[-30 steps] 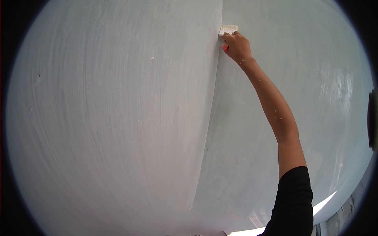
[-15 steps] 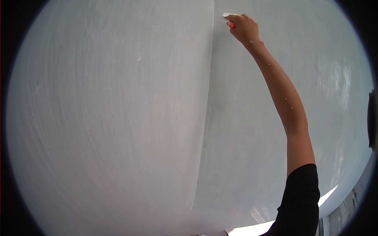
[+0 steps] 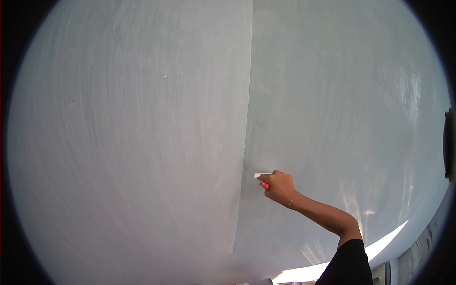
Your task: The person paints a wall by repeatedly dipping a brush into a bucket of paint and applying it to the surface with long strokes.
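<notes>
My right hand (image 3: pixel 280 186) is closed around a putty knife (image 3: pixel 265 185). The red end of its handle pokes out below the fingers, while the blade by the index finger looks coated white. That blade is against or very close to the right-hand wall face (image 3: pixel 304 114), just right of the vertical line where two faces meet. White specks dot my forearm. My left hand is outside the view.
The left wall face (image 3: pixel 142 142) has vertical streaks and a small white lump (image 3: pixel 165 77). Bright light falls along the bottom right edge. A dark object (image 3: pixel 449 145) juts in at the far right.
My right hand has come down a long way with the putty knife, from near the top to below mid-height, staying beside the vertical line. My elbow is now more bent.
</notes>
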A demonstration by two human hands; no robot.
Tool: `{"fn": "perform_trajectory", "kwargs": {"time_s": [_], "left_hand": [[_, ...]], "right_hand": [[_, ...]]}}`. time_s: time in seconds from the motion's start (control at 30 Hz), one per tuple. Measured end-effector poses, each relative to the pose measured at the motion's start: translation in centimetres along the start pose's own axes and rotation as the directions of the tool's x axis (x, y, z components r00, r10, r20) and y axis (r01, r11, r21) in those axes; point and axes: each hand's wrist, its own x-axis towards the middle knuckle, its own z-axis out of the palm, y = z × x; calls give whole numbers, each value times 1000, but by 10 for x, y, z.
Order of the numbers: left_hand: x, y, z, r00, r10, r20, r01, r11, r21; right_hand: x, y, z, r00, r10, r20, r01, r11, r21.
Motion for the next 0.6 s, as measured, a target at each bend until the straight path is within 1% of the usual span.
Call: {"fn": "perform_trajectory", "kwargs": {"time_s": [0.03, 0.07, 0.1, 0.13, 0.2, 0.23, 0.27, 0.3, 0.33, 0.4, 0.43, 0.47, 0.53, 0.57, 0.6], "left_hand": [[-1, 1, -1, 1000, 9, -12, -9, 1000, 19], [3, -5, 1, 999, 30, -11, -30, 999, 15], [10, -12, 4, 999, 49, -9, -49, 999, 10], [-14, -25, -11, 995, 99, -7, -99, 995, 21], [-6, -16, -13, 992, 112, -50, -113, 993, -13], [-7, -13, -15, 991, 113, -70, -115, 993, -25], [-7, -19, -13, 991, 103, -81, -103, 995, -4], [-5, -30, -9, 991, 94, -95, -92, 996, 20], [-3, -38, -8, 990, 87, -110, -83, 996, 42], [-3, -30, -21, 998, -23, -57, 27, 998, 60], [-2, -28, -28, 996, -80, -32, 82, 994, 69], [-4, -33, -33, 995, -98, -11, 99, 991, 93], [-4, -42, -39, 990, -137, 17, 134, 983, 127], [-6, -38, -43, 984, -175, 33, 166, 969, 184], [-28, -31, -53, 974, -216, 67, 194, 949, 247]], "right_hand": [[10, 1, -25, 983, -62, -171, 65, 998, 15], [33, -1, -55, 958, -84, -273, 71, 996, -58], [62, -1, -83, 877, -171, -449, 132, 984, -115], [50, -2, -130, 748, -216, -628, 126, 975, -185], [108, -3, -199, 536, -289, -794, 39, 947, -319], [135, 2, -226, 433, -343, -834, -6, 924, -383], [165, 15, -247, 377, -396, -837, -28, 899, -438], [185, 26, -251, 319, -447, -836, -54, 872, -487], [190, 32, -240, 374, -418, -828, -84, 874, -479], [193, 43, -208, 483, -354, -801, -138, 873, -468], [178, 40, -176, 546, -343, -764, -173, 846, -504], [164, 39, -138, 637, -291, -714, -159, 857, -491], [120, 31, -65, 717, -293, -633, -82, 866, -494], [92, 24, -35, 752, -271, -600, -18, 903, -429], [46, 23, -18, 796, -237, -557, 21, 930, -366]]}}
